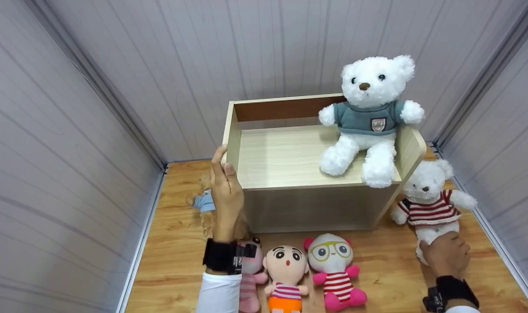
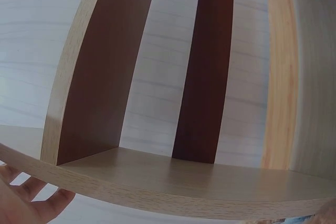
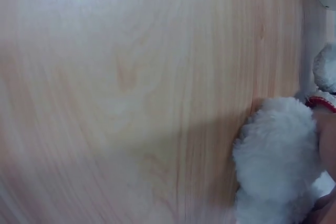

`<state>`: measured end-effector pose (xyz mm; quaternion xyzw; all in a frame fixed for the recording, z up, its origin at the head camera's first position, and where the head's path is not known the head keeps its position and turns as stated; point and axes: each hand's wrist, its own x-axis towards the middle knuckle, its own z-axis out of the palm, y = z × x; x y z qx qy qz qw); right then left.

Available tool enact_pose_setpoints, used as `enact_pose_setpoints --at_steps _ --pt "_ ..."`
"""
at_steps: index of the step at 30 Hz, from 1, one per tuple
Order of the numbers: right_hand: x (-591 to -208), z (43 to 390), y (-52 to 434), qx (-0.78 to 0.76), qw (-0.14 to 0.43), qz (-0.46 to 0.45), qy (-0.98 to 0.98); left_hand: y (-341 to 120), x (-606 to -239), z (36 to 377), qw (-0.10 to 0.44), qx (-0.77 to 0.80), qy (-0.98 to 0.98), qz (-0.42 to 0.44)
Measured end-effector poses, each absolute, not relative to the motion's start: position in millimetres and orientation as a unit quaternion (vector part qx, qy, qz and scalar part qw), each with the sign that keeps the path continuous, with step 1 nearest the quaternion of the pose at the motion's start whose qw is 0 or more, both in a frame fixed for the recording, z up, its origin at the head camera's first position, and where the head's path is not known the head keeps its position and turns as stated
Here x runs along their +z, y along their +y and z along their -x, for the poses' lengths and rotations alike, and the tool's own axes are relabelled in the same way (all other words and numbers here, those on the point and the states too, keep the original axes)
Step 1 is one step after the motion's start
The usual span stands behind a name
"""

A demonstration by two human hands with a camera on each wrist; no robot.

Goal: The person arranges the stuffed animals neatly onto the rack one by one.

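Observation:
A light wooden shelf box stands on the wooden floor, and a white bear in a teal sweater sits on its top right. My left hand reaches up with straight fingers and touches the box's front left corner. In the left wrist view those fingers lie under the box's edge board. My right hand grips the lower body of a white bear in a red striped shirt, right of the box. Its white fur shows in the right wrist view.
Three small plush dolls lie in front of the box: a pink one partly behind my left wrist, an orange-trousered one and one with glasses. A brown fuzzy toy lies behind my left hand. Grey panel walls close in on three sides.

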<state>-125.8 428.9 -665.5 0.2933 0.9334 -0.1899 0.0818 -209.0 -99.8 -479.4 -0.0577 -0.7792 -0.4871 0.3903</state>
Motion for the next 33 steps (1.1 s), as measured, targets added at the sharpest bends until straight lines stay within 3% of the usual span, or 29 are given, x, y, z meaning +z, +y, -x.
enact_pose_setpoints --at_steps 15,33 --pt "-668.9 123.1 432.2 -0.206 0.095 -0.285 0.931 -97.8 -485.8 212.3 0.39 -0.495 -0.774 0.058" --pt "-680.5 98.2 414.7 -0.213 -0.008 -0.267 0.94 -97.9 -486.8 211.0 0.392 -0.497 -0.772 0.058"
